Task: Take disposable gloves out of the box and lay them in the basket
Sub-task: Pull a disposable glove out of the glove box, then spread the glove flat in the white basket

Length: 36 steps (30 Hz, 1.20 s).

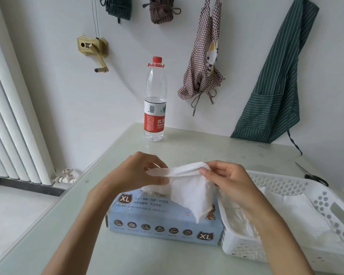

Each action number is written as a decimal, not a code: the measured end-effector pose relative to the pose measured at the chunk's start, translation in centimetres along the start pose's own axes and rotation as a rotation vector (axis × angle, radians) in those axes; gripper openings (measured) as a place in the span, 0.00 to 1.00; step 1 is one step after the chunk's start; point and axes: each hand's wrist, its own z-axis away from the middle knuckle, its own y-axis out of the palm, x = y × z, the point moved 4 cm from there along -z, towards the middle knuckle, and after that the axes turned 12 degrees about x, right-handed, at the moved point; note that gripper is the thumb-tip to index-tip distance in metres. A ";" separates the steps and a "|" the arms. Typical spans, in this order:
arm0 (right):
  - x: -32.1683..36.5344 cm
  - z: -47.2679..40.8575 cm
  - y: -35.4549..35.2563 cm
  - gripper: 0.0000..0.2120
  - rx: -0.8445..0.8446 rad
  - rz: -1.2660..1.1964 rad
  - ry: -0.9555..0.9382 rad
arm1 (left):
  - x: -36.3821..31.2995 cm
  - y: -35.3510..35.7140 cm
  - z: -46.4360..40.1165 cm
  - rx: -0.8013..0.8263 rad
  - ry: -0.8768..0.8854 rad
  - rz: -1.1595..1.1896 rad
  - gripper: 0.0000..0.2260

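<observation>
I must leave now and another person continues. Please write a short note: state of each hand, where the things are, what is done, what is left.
Left hand: pinches one end of the white glove.
Right hand: pinches the other end; the glove hangs between both hands, above the box.
Glove box: on the table, directly left of the white basket.
Done: some gloves already lie in the basket.
Left: lay the held glove into the basket, then take more from the box. How many remain inside cannot be seen.
Scissors lie behind the basket, a water bottle at the far edge.
</observation>
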 end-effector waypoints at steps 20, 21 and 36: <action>-0.1 -0.1 0.2 0.27 -0.094 0.271 -0.139 | -2.1 -1.5 1.4 -0.202 0.197 -0.142 0.30; 0.1 -0.1 0.5 0.26 -0.074 0.251 -0.154 | -2.9 -0.6 1.5 -0.074 0.227 -0.149 0.35; 1.8 2.0 -3.2 0.13 0.115 0.133 -0.053 | -1.5 0.1 0.4 -0.009 0.261 -0.018 0.08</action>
